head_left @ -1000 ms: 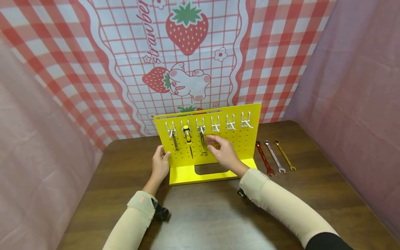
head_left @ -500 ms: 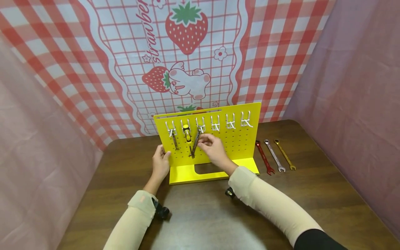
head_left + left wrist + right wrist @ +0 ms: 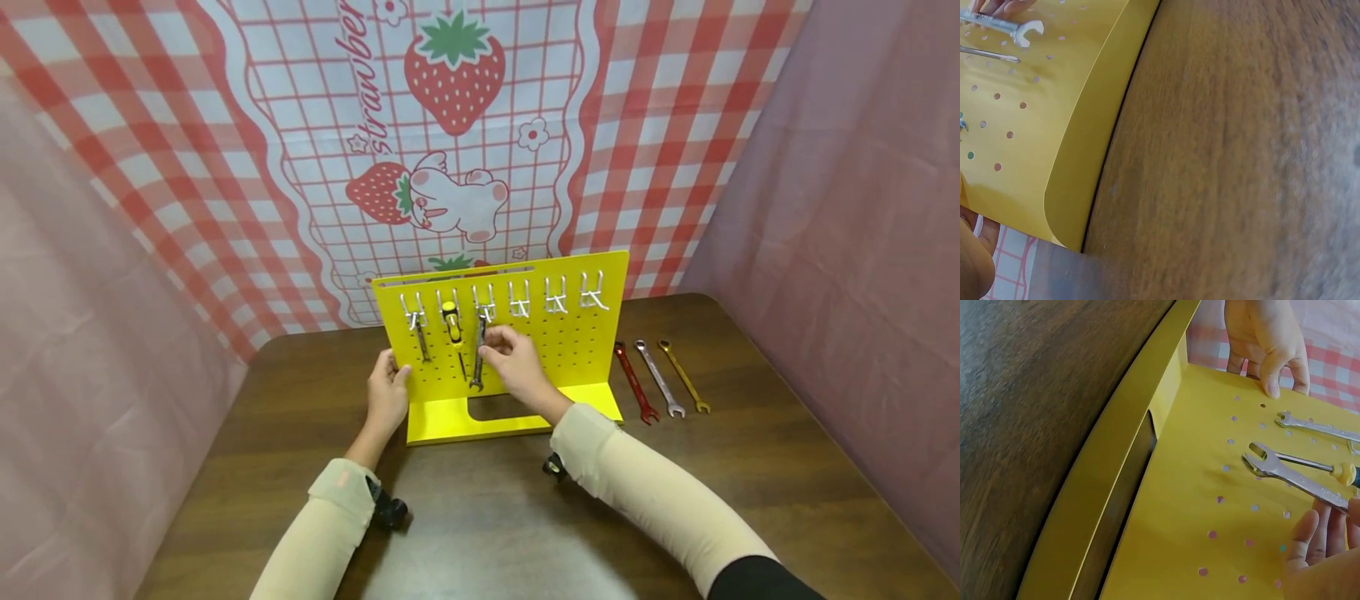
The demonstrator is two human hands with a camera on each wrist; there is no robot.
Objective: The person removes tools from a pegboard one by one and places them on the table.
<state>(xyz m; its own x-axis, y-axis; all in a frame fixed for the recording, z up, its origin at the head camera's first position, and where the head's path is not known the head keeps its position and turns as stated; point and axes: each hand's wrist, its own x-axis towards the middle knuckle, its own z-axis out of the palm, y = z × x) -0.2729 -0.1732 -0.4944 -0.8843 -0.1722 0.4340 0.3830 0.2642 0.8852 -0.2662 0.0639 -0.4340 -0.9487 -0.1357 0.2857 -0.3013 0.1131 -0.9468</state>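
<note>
My left hand [image 3: 386,396] grips the left edge of a yellow pegboard stand [image 3: 577,350], thumb in front and fingers behind. With thumb and fingertips, my right hand [image 3: 517,362] holds a silver combination wrench [image 3: 478,358] by its shank. Its upper end is at the third hook from the left, and its open end points down, off the board's face in the right wrist view. A yellow-and-black screwdriver [image 3: 452,323] hangs just left of it. A smaller wrench [image 3: 422,340] hangs on the leftmost hook.
Three hooks on the right side of the board, such as the end hook [image 3: 592,296], carry nothing. On the wooden table [image 3: 480,517] to the right lie a red wrench [image 3: 636,383], a silver wrench [image 3: 660,379] and a yellow wrench [image 3: 684,377]. A strawberry-print cloth [image 3: 532,192] hangs behind.
My right hand has moved left and taken hold of the wrench on the third hook. The wrench swung its lower end left, then came back nearer upright. The left hand keeps its place.
</note>
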